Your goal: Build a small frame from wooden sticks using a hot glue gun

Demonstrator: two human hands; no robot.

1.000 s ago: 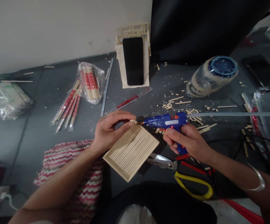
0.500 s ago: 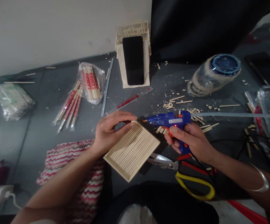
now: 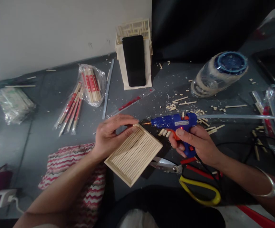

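Pinched at its upper corner, a small tray of pale wooden sticks is held by my left hand. Raised stick edges frame its slatted base. My right hand is wrapped around a blue hot glue gun, thumb on its side and fingers by the orange trigger. A red light glows on the gun, and a long glue stick runs out of its back. The nozzle points left, close to the tray's top corner and my left fingertips; whether it touches is too small to tell.
Scissors with a yellow handle lie below the gun. Cut stick pieces litter the table. A wrapped jar stands at right. A phone leans on a stick-built structure. Bagged sticks and a striped cloth lie left.
The glue gun in my right hand has shifted slightly right, its nozzle a little farther from the tray's corner. My left hand keeps the tray in nearly the same place.
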